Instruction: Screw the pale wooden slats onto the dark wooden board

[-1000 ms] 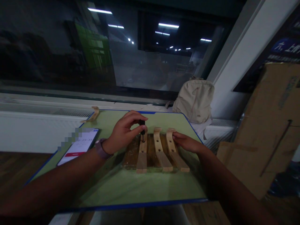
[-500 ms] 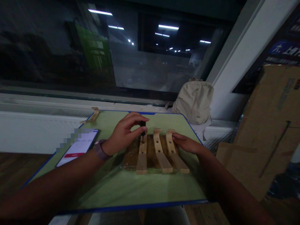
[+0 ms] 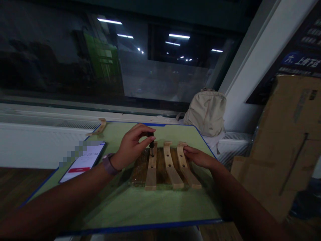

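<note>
My left hand [image 3: 132,144] pinches the black handle of a screwdriver [image 3: 151,141] between thumb and fingers. Its shaft points down, with the tip at the upper hole of the leftmost curved wooden piece [image 3: 151,177]. A second such piece [image 3: 173,174] lies in the middle and a third piece [image 3: 189,172] at the right, each with two dark holes. All three rest across a brown slab [image 3: 139,170] with a shiny, film-like surface. My right hand [image 3: 199,156] grips the upper right edge of the third piece, its fingertips partly hidden.
Under everything is a green tabletop [image 3: 120,211] with blue edging. A phone [image 3: 84,162] lies at the left, and another curved wooden piece [image 3: 100,128] at the far left corner. Behind the table stand a beige backpack [image 3: 207,112] and a window; a large cardboard box [image 3: 288,144] is to the right.
The screwdriver leans slightly more than before, its tip still at the upper hole. The whole view has shifted a little. Both hands keep their holds.
</note>
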The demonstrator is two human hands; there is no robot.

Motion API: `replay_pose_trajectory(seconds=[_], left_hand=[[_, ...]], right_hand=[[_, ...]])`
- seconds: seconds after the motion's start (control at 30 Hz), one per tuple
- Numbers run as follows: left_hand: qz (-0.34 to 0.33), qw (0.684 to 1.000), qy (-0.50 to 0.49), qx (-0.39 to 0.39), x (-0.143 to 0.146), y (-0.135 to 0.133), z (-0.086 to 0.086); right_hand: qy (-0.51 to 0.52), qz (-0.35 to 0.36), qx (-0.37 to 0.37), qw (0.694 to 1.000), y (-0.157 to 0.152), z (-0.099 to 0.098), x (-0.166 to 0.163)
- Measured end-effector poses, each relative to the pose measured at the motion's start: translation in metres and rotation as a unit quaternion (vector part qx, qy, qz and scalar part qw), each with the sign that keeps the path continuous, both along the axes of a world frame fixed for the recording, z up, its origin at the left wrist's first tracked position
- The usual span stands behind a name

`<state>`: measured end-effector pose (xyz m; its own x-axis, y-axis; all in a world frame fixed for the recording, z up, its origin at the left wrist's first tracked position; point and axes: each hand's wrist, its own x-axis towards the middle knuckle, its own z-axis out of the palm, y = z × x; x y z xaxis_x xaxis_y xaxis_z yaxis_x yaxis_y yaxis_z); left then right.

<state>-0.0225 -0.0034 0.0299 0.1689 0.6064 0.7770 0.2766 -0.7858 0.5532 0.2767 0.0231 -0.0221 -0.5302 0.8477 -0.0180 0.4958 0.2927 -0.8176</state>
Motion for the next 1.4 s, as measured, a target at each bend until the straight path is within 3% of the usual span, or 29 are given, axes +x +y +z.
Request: replay_pose_trajectory(seconds=[0.07,0.23,0.47,0.7,0.9,1.27,1.4], left_hand=[[0.005,1.000,0.005,-0.020,0.000,-0.001,-0.001],[-0.056,0.995,-0.014,-0.082,0.003,-0.005,-0.003],[-0.024,1.000,0.017,-0.009,0.003,-0.001,-0.005],[-0.020,0.998,0.003,-0.054,0.005,-0.005,-0.007],[-0.025,0.999,0.025,-0.019,0.005,-0.005,-0.004],[-0.008,1.000,0.010,-0.027,0.008,-0.005,-0.010],[-0.046,0.997,-0.013,-0.063,0.010,-0.008,-0.011]], right_hand=[[0.004,-0.001,-0.004,1.000,0.000,0.000,0.000],[0.018,-0.003,-0.018,1.000,0.001,-0.002,0.001],[0.021,0.020,-0.003,1.000,-0.003,0.003,-0.003],[0.007,0.000,-0.007,1.000,-0.003,0.004,-0.002],[0.031,0.004,-0.022,0.999,-0.002,0.001,-0.002],[0.021,0.011,-0.049,0.999,-0.003,0.003,-0.002],[0.021,0.006,-0.045,0.999,-0.001,0.000,0.000]])
